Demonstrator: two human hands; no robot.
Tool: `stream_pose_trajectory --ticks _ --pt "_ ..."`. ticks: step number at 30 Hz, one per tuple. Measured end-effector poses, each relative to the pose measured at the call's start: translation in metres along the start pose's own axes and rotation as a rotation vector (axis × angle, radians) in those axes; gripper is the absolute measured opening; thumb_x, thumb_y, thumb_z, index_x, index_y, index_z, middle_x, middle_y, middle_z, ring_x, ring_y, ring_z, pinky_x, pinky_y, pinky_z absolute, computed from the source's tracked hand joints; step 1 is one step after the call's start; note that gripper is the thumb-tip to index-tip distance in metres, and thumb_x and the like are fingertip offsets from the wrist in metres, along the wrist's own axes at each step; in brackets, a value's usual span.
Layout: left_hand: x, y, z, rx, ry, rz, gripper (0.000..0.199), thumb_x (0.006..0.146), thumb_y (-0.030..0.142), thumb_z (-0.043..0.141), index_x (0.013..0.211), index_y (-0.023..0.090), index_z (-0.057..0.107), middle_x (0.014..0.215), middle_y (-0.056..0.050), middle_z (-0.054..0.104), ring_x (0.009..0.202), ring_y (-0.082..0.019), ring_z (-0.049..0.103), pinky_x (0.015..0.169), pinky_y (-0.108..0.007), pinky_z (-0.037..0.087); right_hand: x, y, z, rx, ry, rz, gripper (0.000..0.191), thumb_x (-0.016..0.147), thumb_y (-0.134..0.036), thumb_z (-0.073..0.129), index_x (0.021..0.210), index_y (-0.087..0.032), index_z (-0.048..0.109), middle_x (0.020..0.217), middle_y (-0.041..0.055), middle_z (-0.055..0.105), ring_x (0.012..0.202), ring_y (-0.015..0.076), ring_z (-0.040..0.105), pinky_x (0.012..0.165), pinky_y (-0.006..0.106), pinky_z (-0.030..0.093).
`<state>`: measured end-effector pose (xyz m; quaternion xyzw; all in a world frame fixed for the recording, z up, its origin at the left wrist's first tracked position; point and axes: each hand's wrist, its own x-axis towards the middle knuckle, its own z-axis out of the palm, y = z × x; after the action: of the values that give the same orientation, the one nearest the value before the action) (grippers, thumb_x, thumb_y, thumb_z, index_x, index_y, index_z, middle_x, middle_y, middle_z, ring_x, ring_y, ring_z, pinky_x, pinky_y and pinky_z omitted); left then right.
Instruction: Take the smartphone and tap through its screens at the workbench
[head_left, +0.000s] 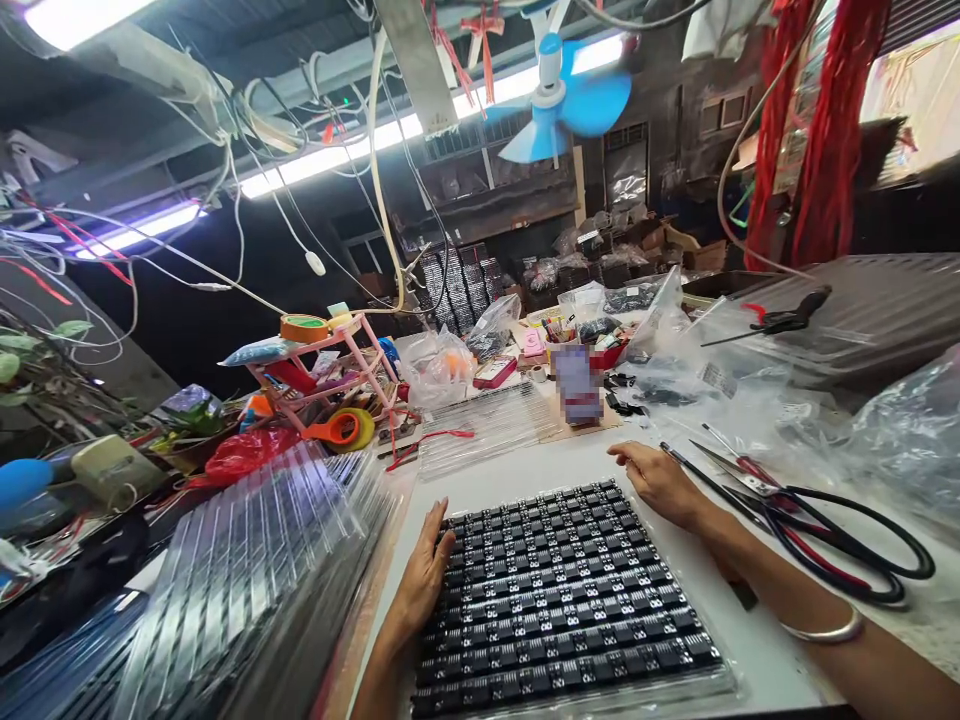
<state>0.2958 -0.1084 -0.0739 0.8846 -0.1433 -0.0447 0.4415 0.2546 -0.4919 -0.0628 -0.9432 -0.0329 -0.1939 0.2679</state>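
A transparent plastic tray (731,680) lies flat in front of me, filled with rows of small black electronic parts (559,590) that have metal pins. My left hand (426,575) rests along the tray's left edge, its fingers stretched out and the thumb touching the outer parts. Past the tray's far right corner, my right hand (656,482) hovers over or rests on the white tabletop (480,480); I cannot tell which. Its fingers are slightly bent and apart, and nothing shows in them. Large scissors (772,490) with black handles lie just right of that hand.
Stacked transparent trays (247,560) fill the left side. Empty plastic strips (487,430) lie beyond the work. A pink rack (337,370) holds tape rolls. Plastic bags (750,350) and pliers (791,315) are at right. A blue fan (551,95) hangs overhead among cables.
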Motion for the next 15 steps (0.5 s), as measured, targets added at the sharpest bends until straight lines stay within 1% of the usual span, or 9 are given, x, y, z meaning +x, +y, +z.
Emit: stream_pose_trajectory --ticks 3,6,8,11,13,14,15 --pt "-0.0006 0.0024 0.0029 -0.013 0.061 -0.009 0.081 0.083 0.07 0.031 0.142 0.014 0.035 0.151 -0.011 0.028 0.141 -0.022 0.02 0.118 -0.041 0.01 -0.001 -0.0019 0.0025 0.016 -0.037 -0.004 0.036 0.081 -0.011 0.033 0.105 -0.013 0.06 0.09 0.0077 0.063 0.084 0.0195 0.059 0.077 0.035 0.046" --pt "-0.0019 0.0028 0.0044 -0.018 0.066 -0.007 0.079 0.085 0.068 0.032 0.14 0.012 0.036 0.15 -0.012 0.03 0.141 -0.021 0.022 0.118 -0.04 0.011 -0.0009 -0.0065 0.0054 0.027 -0.061 0.003 0.035 0.082 -0.013 0.033 0.105 -0.013 0.06 0.09 0.0072 0.064 0.084 0.0193 0.06 0.076 0.035 0.047" --pt "-0.001 0.0027 0.0025 -0.054 0.067 -0.018 0.078 0.085 0.067 0.033 0.14 0.012 0.036 0.15 -0.012 0.031 0.141 -0.021 0.023 0.118 -0.04 0.012 -0.0008 -0.0075 0.0061 0.028 -0.062 0.016 0.035 0.083 -0.015 0.033 0.104 -0.014 0.06 0.09 0.0066 0.065 0.084 0.0192 0.06 0.076 0.034 0.047" --pt "0.0041 0.0028 -0.0021 -0.111 0.112 -0.038 0.075 0.086 0.064 0.033 0.14 0.012 0.035 0.149 -0.012 0.032 0.14 -0.022 0.024 0.118 -0.041 0.012 -0.0047 -0.0041 0.0034 0.024 -0.049 0.023 0.035 0.083 -0.016 0.034 0.104 -0.016 0.061 0.091 0.0062 0.065 0.085 0.0198 0.061 0.076 0.036 0.048" --pt "0.0035 0.0047 -0.003 -0.129 0.13 -0.054 0.074 0.087 0.061 0.031 0.141 0.009 0.033 0.149 -0.014 0.031 0.14 -0.024 0.024 0.118 -0.044 0.012 -0.0097 -0.0031 0.0008 0.033 -0.032 0.0 0.034 0.082 -0.016 0.033 0.101 -0.016 0.062 0.087 0.0074 0.065 0.081 0.0213 0.062 0.074 0.037 0.049" --pt "0.0005 0.0067 -0.0024 -0.134 0.138 -0.065 0.074 0.088 0.06 0.03 0.14 0.007 0.033 0.149 -0.016 0.032 0.14 -0.026 0.025 0.117 -0.045 0.013 -0.0104 -0.0044 0.0007 0.041 -0.027 -0.035 0.033 0.084 -0.017 0.033 0.099 -0.016 0.062 0.086 0.0083 0.065 0.079 0.0219 0.062 0.072 0.038 0.05" --pt "-0.0039 0.0093 -0.0011 -0.137 0.121 -0.065 0.073 0.089 0.057 0.028 0.141 0.004 0.031 0.148 -0.019 0.031 0.139 -0.028 0.026 0.117 -0.047 0.013 -0.0077 -0.0074 0.0025 0.054 -0.004 -0.072 0.032 0.085 -0.018 0.033 0.095 -0.017 0.063 0.082 0.0087 0.065 0.074 0.0223 0.062 0.068 0.038 0.05"
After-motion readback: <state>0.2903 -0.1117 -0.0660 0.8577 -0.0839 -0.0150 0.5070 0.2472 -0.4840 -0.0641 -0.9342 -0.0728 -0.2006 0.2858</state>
